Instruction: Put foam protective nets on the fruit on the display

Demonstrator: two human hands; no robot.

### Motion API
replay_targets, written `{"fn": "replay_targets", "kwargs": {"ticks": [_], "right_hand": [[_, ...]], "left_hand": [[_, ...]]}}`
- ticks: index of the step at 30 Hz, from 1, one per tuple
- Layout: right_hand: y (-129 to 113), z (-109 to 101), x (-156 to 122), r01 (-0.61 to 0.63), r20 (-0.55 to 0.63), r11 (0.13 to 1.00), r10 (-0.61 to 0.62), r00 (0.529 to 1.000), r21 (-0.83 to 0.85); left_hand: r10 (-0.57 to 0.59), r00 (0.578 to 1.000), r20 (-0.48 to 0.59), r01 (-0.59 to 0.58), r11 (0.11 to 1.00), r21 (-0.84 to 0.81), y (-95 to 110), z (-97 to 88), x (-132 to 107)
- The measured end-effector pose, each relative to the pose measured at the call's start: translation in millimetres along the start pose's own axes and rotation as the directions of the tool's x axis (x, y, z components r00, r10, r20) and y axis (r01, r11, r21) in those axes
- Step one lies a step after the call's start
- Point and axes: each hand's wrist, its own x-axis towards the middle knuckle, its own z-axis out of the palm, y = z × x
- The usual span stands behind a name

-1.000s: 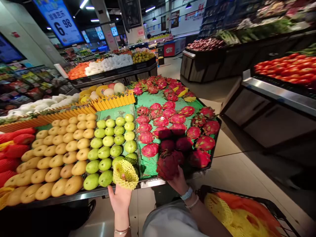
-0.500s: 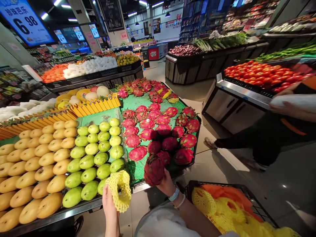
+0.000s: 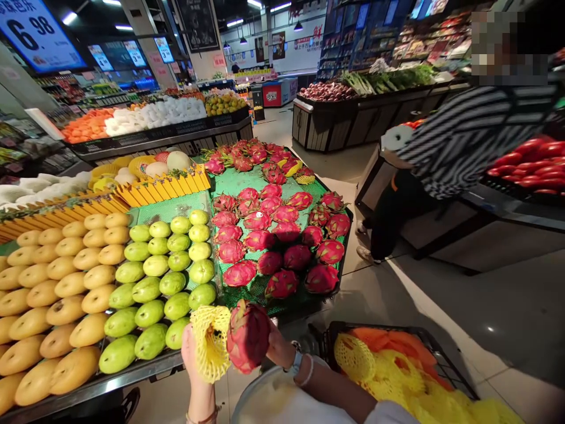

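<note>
dragon fruit point(image 3: 248, 334) held up in front of the person's body, just off the near edge of the display stand point(image 3: 132, 377), below the green mat point(image 3: 247, 297). right hand point(image 3: 279, 347) wraps its right side from behind, fingers clenched around the fruit. yellow foam net sleeve point(image 3: 210, 341) touches the left side of the dragon fruit, mouth opened toward it. left hand point(image 3: 193, 360) grasps the net sleeve from below-left, thumb side hidden behind the mesh. watch and bracelet point(image 3: 302, 368) on the right wrist, just right of the dragon fruit.

beyond the dragon fruit, on the green mat: rows of more dragon fruits point(image 3: 273, 235), nearest ones just above the held one. left of it, on the stand: green mangoes point(image 3: 163, 277) in rows, nearest one just beside the net sleeve. further left, yellow mangoes point(image 3: 57, 294). behind the mangoes, a yellow picket divider point(image 3: 163, 188) and melons point(image 3: 172, 160).

right of the dragon fruit, low: black basket point(image 3: 415, 334) with yellow and orange net sleeves point(image 3: 388, 371) piled in it. far right and beyond: another person in a striped top point(image 3: 468, 135) bent by a counter of tomatoes point(image 3: 534, 159), well apart from the dragon fruit. far back left, a price sign point(image 3: 37, 32) reading 6.98.
</note>
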Motion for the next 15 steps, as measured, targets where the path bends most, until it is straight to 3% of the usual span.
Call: {"fn": "replay_targets", "kwargs": {"ticks": [4,7,12,15], "right_hand": [[-1,5,4,0.053,0.043,0.995,-0.050,0.998,-0.089],[2,3,7,0.034,0.028,0.997,-0.032,0.999,-0.075],[9,2,8,0.034,-0.048,0.999,-0.034,0.998,-0.012],[9,8,10,0.019,-0.088,0.999,-0.016,0.996,0.036]], "left_hand": [[0.029,0.999,-0.045,-0.035,0.988,-0.152,1,11.2,-5],[0.079,0.996,-0.041,-0.084,0.984,-0.155,3,16.6,-12],[-0.040,0.999,0.036,0.042,0.997,-0.066,-3,18.6,-14],[-0.080,0.996,0.027,0.081,0.996,-0.040,-10,17.3,-9]]}}
